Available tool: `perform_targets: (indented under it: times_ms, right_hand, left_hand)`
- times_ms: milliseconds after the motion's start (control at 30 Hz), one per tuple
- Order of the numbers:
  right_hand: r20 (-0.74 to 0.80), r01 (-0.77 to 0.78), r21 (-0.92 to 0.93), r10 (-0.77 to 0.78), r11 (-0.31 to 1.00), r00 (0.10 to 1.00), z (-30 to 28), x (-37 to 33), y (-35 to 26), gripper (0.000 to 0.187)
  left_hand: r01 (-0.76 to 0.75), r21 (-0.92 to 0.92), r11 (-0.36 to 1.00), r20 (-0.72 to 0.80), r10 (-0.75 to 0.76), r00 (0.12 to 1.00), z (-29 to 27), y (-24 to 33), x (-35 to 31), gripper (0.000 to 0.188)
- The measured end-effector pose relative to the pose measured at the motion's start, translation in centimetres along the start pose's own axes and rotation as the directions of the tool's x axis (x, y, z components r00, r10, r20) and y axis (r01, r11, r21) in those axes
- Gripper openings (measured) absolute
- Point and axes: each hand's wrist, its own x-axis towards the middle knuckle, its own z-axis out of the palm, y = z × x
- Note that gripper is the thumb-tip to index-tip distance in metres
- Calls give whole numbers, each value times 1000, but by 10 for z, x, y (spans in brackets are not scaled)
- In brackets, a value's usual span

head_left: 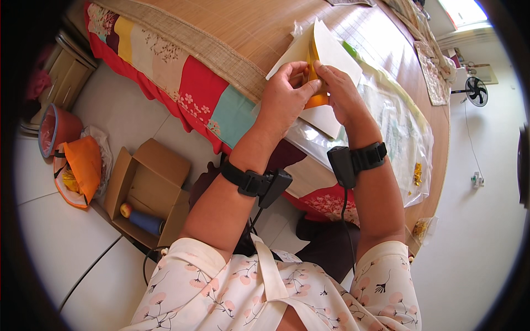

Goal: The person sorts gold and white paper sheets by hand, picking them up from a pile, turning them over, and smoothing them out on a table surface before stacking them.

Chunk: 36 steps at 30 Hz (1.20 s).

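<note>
Both hands meet over the bed, working on a folded piece of shiny golden-yellow paper (317, 101). My left hand (282, 100) pinches its left side between thumb and fingers. Pressed against the upper right side are the thumb and fingers of my right hand (343, 95). Stiff white sheets (338, 48) lie behind and under the golden paper, fanning out past my fingers. Whether the golden paper is joined to them I cannot tell. Beneath, a clear plastic bag (381, 124) is spread over the mat.
A woven mat (221, 22) covers the bed, with patterned fabric (187, 94) hanging down its side. Small gold pieces (418, 174) lie at the right. An open cardboard box (160, 171), an orange bag (83, 165) and a bucket (59, 129) stand on the floor at the left.
</note>
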Motion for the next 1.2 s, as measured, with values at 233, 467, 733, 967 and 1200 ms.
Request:
perform_targets:
  times_ms: [233,467,733,967,1200]
  right_hand:
    - [-8,-1,1,1,1000,1000,-2,3,3,45]
    - [-25,-8,-9,8,1000,1000,0,1,0,44]
    - [-30,-17,-22,16,1000,999,2,-1,-2,45]
    - [-31,-6,-52,5,999,1000,-3,6,5,39]
    - [-129,56,-68,-65,996,989,-3,16,16,32]
  left_hand:
    - [29,-71,997,-43,-32,999,1,2,-1,44]
    - [-66,31,997,-64,68,996,2,1,0,48]
    - [-42,75,996,-59,46,997,-1,0,-1,45]
    - [-48,104,993,-96,58,994,0,-2,0,42]
    - [-68,117,991,-118,82,990,-3,-7,2,43]
